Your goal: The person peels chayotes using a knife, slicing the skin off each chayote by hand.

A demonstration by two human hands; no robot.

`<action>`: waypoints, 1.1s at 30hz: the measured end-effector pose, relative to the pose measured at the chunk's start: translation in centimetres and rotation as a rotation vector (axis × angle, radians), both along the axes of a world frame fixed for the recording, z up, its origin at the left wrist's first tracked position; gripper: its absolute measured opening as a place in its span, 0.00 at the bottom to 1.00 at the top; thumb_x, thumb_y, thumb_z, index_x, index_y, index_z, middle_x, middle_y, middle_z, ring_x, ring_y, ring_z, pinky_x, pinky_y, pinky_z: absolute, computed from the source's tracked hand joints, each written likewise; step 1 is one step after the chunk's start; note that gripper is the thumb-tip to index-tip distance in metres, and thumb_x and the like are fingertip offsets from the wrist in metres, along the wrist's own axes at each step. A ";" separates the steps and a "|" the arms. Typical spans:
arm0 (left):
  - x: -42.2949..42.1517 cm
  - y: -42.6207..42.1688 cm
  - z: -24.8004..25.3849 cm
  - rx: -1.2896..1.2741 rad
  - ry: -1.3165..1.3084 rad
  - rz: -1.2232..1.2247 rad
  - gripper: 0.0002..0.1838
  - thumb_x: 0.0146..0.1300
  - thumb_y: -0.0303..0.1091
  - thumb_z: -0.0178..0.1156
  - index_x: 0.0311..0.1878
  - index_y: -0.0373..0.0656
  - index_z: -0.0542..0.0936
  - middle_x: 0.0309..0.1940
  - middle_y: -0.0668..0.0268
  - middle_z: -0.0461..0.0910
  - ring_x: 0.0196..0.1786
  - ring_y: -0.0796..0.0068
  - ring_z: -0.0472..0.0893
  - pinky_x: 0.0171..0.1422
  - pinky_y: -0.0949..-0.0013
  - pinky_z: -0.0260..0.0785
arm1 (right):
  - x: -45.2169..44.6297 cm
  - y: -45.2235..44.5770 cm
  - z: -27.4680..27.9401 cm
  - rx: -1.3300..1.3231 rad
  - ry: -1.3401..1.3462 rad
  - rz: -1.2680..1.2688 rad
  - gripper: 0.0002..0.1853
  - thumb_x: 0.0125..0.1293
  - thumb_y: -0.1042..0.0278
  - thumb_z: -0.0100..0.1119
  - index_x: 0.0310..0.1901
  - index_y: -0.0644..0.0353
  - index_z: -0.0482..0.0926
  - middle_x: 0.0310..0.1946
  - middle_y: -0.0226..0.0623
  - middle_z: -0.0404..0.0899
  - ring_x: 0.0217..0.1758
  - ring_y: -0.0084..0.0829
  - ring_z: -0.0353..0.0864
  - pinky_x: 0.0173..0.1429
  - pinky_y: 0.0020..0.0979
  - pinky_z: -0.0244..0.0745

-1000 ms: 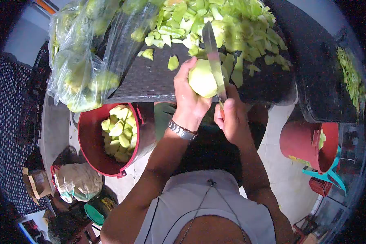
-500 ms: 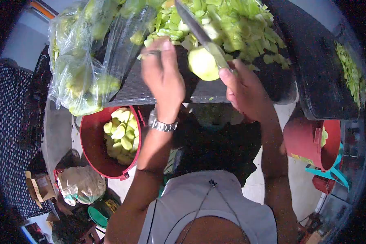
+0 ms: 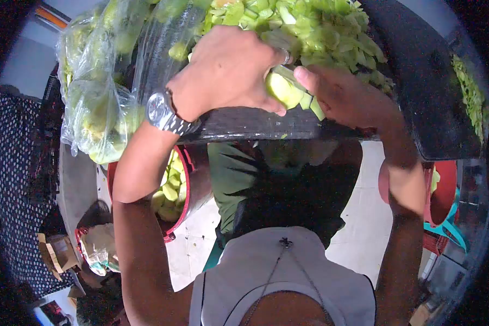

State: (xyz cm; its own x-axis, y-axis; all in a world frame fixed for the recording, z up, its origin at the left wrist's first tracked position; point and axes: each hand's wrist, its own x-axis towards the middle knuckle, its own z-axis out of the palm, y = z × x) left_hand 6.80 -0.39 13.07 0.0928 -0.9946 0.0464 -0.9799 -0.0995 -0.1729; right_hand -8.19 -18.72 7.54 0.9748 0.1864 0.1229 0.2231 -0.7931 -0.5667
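Left hand [image 3: 231, 68] is wrapped palm-down over a pale green fruit [image 3: 286, 96], fingers curled round its far side, likely to pin it steady against the cut. Right hand [image 3: 342, 95] is closed on a knife [image 3: 288, 74], handle mostly hidden in the grip; blade only partly shows, lying along the fruit's upper face. Its thumb is up by the fruit, probably to guide the edge. Fruit sits between the hands over the near edge of the counter [image 3: 255, 125]; can't tell if it touches down. Looks smooth, yellow-green where lit, skin seemingly off on the visible side. A greener sliver [image 3: 316, 108] is at its lower right; can't tell if attached. Just behind, green peelings [image 3: 331, 41] heaped on the counter, presumably so scraps fall right there. Left of that, clear plastic bag [image 3: 100, 108] with green lumps, probably more fruit kept off the cutting spot. Down on the floor [image 3: 198, 255]: left red bucket [image 3: 188, 187] with pale pieces [image 3: 171, 187], tucked near the counter, likely for a short drop. Right red bucket [image 3: 443, 193] is well apart from it.
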 end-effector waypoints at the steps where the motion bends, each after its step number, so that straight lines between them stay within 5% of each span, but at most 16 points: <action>1: 0.2 0.0 -0.2 -0.022 0.006 0.004 0.37 0.39 0.66 0.74 0.49 0.53 0.84 0.23 0.58 0.82 0.31 0.51 0.84 0.35 0.53 0.75 | 0.4 -0.3 -0.3 -0.005 -0.073 0.030 0.20 0.81 0.56 0.42 0.51 0.66 0.75 0.33 0.42 0.77 0.36 0.35 0.74 0.44 0.37 0.72; 6: 0.5 0.4 -4.1 -0.348 0.177 -0.072 0.38 0.37 0.67 0.74 0.52 0.57 0.84 0.22 0.60 0.82 0.29 0.54 0.84 0.31 0.56 0.73 | 1.7 -0.6 2.1 0.155 0.260 0.008 0.24 0.80 0.49 0.43 0.50 0.65 0.77 0.33 0.44 0.77 0.38 0.36 0.76 0.47 0.36 0.72; 12: -0.6 0.2 -5.4 -0.312 0.205 0.152 0.40 0.35 0.69 0.75 0.50 0.54 0.83 0.20 0.59 0.81 0.26 0.52 0.84 0.34 0.55 0.77 | 1.8 -0.1 3.1 0.001 0.555 -0.143 0.30 0.79 0.41 0.41 0.51 0.65 0.78 0.37 0.44 0.81 0.40 0.34 0.79 0.51 0.37 0.72; 17: -0.1 -0.5 -6.3 -0.409 0.285 0.091 0.39 0.36 0.66 0.74 0.53 0.57 0.82 0.20 0.60 0.81 0.26 0.54 0.84 0.32 0.55 0.75 | 2.3 0.1 4.0 -0.043 0.662 -0.226 0.31 0.79 0.38 0.40 0.54 0.64 0.78 0.36 0.42 0.82 0.42 0.34 0.80 0.53 0.36 0.72; 23: -0.9 -0.6 -7.9 -0.510 0.363 0.110 0.38 0.34 0.66 0.75 0.50 0.58 0.82 0.19 0.61 0.80 0.25 0.54 0.84 0.32 0.56 0.75 | 1.7 0.6 4.3 -0.036 0.590 -0.215 0.33 0.77 0.36 0.41 0.53 0.63 0.78 0.26 0.39 0.80 0.23 0.31 0.79 0.31 0.34 0.74; 26: -1.1 -1.1 -8.1 -0.552 0.372 0.094 0.37 0.34 0.65 0.75 0.49 0.58 0.81 0.21 0.61 0.81 0.27 0.54 0.84 0.33 0.55 0.75 | 1.1 0.3 5.0 0.030 0.632 -0.151 0.33 0.76 0.34 0.43 0.50 0.63 0.78 0.20 0.36 0.76 0.15 0.28 0.73 0.19 0.33 0.68; 31: -3.6 -2.2 -10.4 -0.562 0.460 0.107 0.38 0.37 0.64 0.75 0.52 0.56 0.79 0.31 0.56 0.84 0.33 0.51 0.85 0.38 0.54 0.78 | -0.5 -0.3 3.2 -0.019 0.607 -0.179 0.33 0.74 0.32 0.45 0.45 0.61 0.77 0.15 0.29 0.68 0.12 0.25 0.68 0.17 0.31 0.64; 33: -3.3 -2.9 -10.0 -0.544 0.457 0.060 0.38 0.36 0.63 0.75 0.52 0.54 0.80 0.30 0.56 0.84 0.33 0.49 0.85 0.39 0.53 0.78 | -1.4 -1.1 2.2 -0.019 0.556 -0.215 0.36 0.73 0.29 0.42 0.45 0.61 0.79 0.19 0.33 0.73 0.18 0.31 0.73 0.25 0.36 0.68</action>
